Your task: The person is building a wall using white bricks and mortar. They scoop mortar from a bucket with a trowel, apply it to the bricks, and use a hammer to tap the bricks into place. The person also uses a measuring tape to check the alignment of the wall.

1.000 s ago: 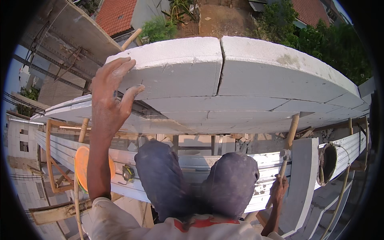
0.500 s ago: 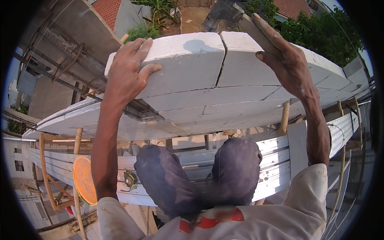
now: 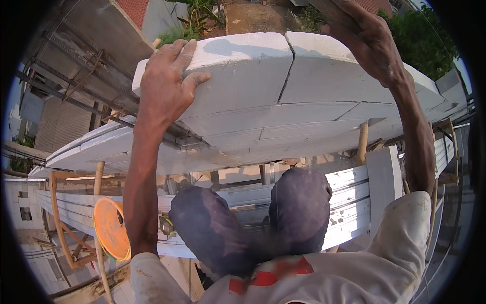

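Along the top of a wall lies a large white building block (image 3: 238, 81), its upper edge in sunlight. My left hand (image 3: 167, 86) grips its left end, fingers over the top edge and thumb against the near face. A second white block (image 3: 334, 73) sits to its right, and a narrow dark joint separates the two. Above that second block my right hand (image 3: 374, 48) is closed round the grey-brown handle (image 3: 338, 16) of a hammer-like tool. The tool's head lies beyond the upper edge of the picture. Its shadow falls on the left block's top.
Below my bent knees runs a scaffold deck of pale metal planks (image 3: 347, 202). An orange bucket (image 3: 109, 228) and a tape measure (image 3: 165, 224) are at my left. Bamboo poles (image 3: 363, 144) stand by the wall. Steel bars (image 3: 76, 96) jut out on the left; a white slab (image 3: 382, 175) stands right.
My right hand has risen with the tool, whose head has left the picture at the top. My left hand stays on the block. The view has shifted slightly.
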{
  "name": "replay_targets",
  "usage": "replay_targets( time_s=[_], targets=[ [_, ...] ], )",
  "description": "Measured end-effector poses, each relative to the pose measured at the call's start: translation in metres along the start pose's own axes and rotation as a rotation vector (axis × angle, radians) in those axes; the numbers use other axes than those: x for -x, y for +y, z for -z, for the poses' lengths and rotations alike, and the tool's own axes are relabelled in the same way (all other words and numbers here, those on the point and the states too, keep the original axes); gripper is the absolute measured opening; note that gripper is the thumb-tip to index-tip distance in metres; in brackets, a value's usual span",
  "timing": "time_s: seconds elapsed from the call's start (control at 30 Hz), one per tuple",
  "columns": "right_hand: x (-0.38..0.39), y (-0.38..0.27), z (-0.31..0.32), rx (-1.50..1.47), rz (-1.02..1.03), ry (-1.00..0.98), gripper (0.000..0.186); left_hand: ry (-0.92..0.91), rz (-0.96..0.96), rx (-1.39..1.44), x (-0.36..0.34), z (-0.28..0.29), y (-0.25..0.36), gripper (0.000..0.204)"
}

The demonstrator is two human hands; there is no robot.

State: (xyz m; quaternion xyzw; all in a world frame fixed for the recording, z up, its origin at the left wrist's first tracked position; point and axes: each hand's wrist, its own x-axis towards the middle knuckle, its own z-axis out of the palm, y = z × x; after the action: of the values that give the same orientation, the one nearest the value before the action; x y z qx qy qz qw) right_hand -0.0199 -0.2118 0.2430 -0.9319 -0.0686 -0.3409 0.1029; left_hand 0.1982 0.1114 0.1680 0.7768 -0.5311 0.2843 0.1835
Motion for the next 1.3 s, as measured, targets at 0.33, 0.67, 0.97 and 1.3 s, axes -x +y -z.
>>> replay_targets(
  time_s=[0.33, 0.67, 0.97, 1.3],
  targets=[
    [-0.051, -0.087, 0.016, -0.056, -0.496, -0.357, 0.053, -0.050, 0.058, -0.052, 0.005, -0.005, -0.002, 0.061],
    [-0.010, -0.017, 0.000, 0.068, -0.245, -0.221, 0.054, 0.046, -0.012, -0.027, -0.004, -0.007, 0.004, 0.064],
    [-0.014, -0.038, -0.026, 0.055, -0.252, -0.275, 0.058, 0.080, -0.025, -0.146, 0.008, -0.017, -0.006, 0.061],
    [-0.015, -0.049, -0.027, -0.017, -0.364, -0.304, 0.064, 0.580, 0.161, 0.148, 0.094, -0.008, -0.011, 0.054]
  ],
)
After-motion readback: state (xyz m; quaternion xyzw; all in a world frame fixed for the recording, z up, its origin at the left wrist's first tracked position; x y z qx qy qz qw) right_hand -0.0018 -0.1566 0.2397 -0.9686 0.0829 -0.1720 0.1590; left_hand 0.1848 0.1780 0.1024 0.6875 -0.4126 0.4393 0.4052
